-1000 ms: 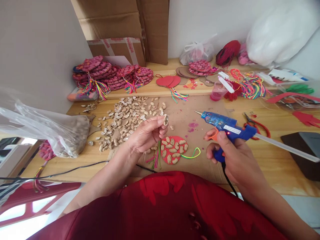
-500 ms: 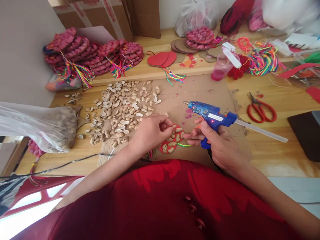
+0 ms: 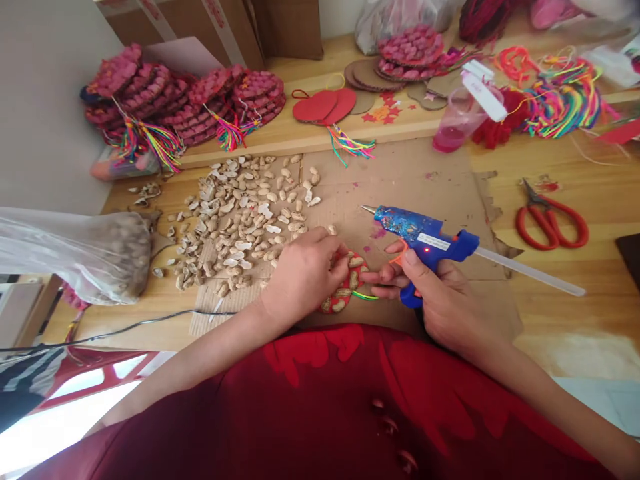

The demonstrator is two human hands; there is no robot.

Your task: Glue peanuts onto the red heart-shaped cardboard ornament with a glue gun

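My right hand [image 3: 443,287] is wrapped round the handle of a blue glue gun [image 3: 417,233], its metal nozzle pointing left and a clear glue stick [image 3: 530,270] jutting from the back. A small red light glows on its side. My left hand [image 3: 313,270] is closed, with curled fingertips down at a red round piece [image 3: 364,257] covered with several peanut shells [image 3: 343,293]. What the fingertips pinch is hidden. Green and yellow cords [image 3: 365,296] come out from the red piece, close to my right fingers.
Loose peanut shells [image 3: 240,213] are spread over the cardboard sheet [image 3: 400,167] on the left. Red-handled scissors [image 3: 550,217] lie to the right. Pink decorated discs [image 3: 165,100], red discs [image 3: 325,107] and a plastic cup [image 3: 457,120] stand behind. A black cord [image 3: 150,322] runs at left.
My view has shifted slightly, so the scissors and cup appear farther right. My left fingers have stayed at the red piece, curled a little more. The glue gun is held almost the same.
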